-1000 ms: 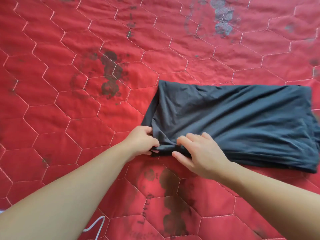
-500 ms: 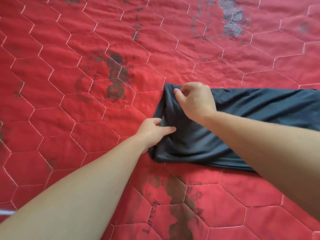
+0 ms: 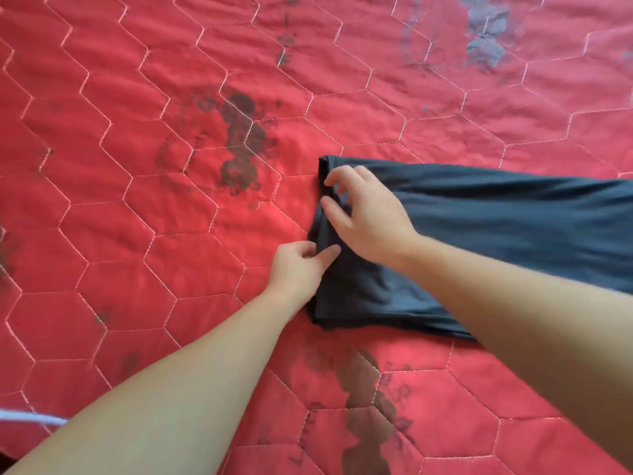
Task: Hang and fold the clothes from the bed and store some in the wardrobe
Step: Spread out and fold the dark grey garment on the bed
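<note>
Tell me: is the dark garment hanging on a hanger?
No. The dark garment lies folded flat on the red quilt, both hands on its left end.

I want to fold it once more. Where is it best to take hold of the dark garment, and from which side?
Probably the short left end of the dark garment, from the left: its layers stack there on the red quilt. The left hand pinches that edge; the right hand hovers above it.
</note>
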The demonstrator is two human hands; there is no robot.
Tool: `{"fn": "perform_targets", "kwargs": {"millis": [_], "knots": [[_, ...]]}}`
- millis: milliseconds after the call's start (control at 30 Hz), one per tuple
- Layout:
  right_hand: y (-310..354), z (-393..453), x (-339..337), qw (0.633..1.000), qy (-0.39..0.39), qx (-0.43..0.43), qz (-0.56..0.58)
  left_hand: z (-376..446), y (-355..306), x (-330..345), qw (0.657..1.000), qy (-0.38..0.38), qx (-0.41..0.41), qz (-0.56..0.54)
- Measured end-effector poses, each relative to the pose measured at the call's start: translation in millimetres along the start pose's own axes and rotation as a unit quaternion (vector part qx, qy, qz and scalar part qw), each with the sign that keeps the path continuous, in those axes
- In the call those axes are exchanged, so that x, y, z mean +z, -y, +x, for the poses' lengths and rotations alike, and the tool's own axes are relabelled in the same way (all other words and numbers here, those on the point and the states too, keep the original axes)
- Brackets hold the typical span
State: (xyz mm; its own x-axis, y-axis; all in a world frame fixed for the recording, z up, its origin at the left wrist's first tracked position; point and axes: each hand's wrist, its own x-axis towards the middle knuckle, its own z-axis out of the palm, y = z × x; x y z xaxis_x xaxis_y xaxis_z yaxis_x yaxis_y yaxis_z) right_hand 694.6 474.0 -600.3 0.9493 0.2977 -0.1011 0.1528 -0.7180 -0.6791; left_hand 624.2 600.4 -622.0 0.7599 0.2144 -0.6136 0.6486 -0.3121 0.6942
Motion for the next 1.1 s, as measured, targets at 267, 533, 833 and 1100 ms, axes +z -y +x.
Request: {"fn": "perform_targets", "kwargs": {"millis": [267,533,833,1100], "knots": [[-54.5,-98.2,7.2,0.965,0.034,0.09,-0.245,-30.8,4.1,8.7,0.987,-0.093,0.044,0.124],[-46.7,-95.6,0.5,0.987,-0.022,0.069,-0.141,-42.7,1.1,15.2,0.981,-0.102,0.02,0.164],[-35.6,-141.4,-23.2,0.983,-0.065,0.132,0.11,-58.3,-23.4,31.7,0.982,0.046,-0.041,-0.177],[-45.3,-115.1,-91.2,0.784,-0.024,0.304,0.541,-91.5,-103.1,97.1,0.962,0.205,0.149,-0.097]]}}
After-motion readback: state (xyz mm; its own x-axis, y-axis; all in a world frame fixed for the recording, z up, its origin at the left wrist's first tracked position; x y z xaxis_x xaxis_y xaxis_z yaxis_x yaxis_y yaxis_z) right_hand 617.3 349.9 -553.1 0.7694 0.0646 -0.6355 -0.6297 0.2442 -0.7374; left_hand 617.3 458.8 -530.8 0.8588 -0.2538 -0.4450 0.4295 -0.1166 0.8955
